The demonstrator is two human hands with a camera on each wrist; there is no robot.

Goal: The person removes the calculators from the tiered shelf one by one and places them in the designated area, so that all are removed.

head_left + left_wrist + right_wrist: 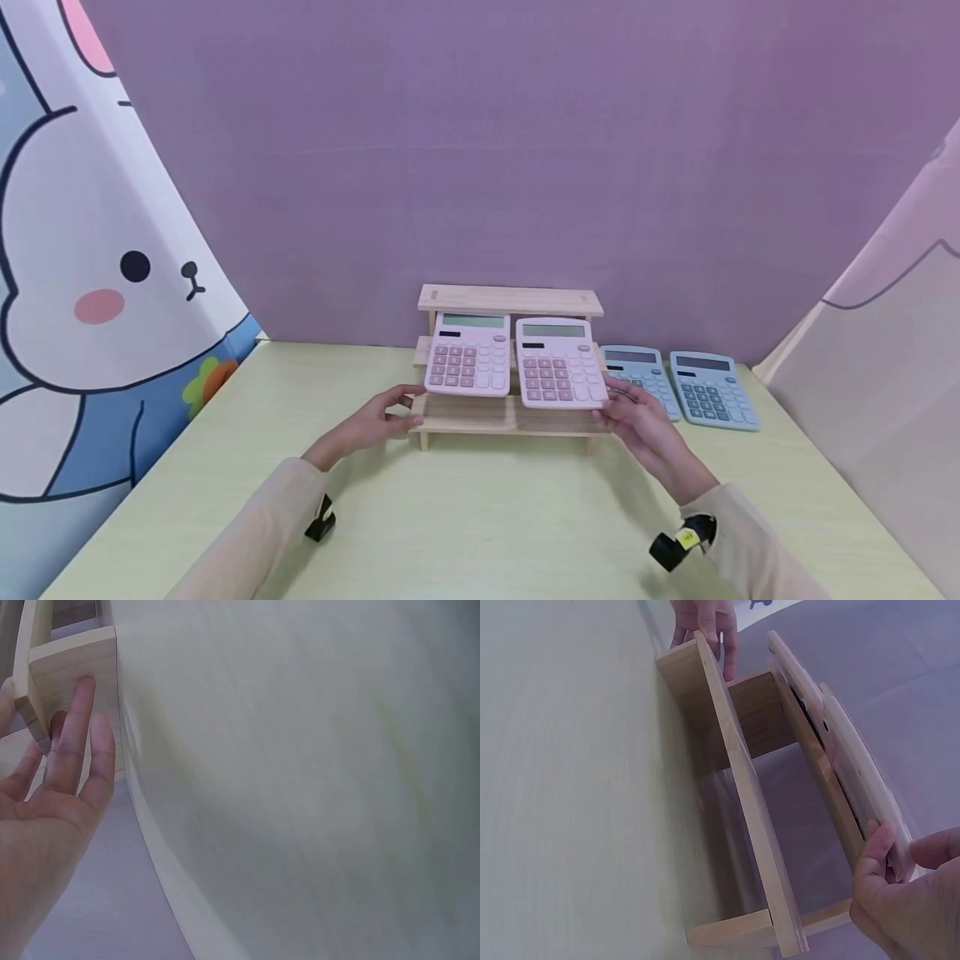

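A three-tier wooden rack (510, 417) stands on the table, with two pink calculators leaning side by side on its middle step. My right hand (647, 433) pinches the lower right corner of the right pink calculator (561, 367), thumb and fingers on opposite faces in the right wrist view. Just left of it rests the other pink calculator (468, 357), touched by neither hand. At the rack's left end, my left hand (372, 418) holds the bottom step; its fingers (71, 742) lie against the side panel in the left wrist view.
Two blue calculators lie behind and right of my right hand: a nearer one (637, 367) partly hidden by it, and another blue calculator (711, 392) farther right. A purple backdrop (525, 167) rises behind the pale table (480, 517). A cartoon-printed cloth (97, 208) hangs at the left.
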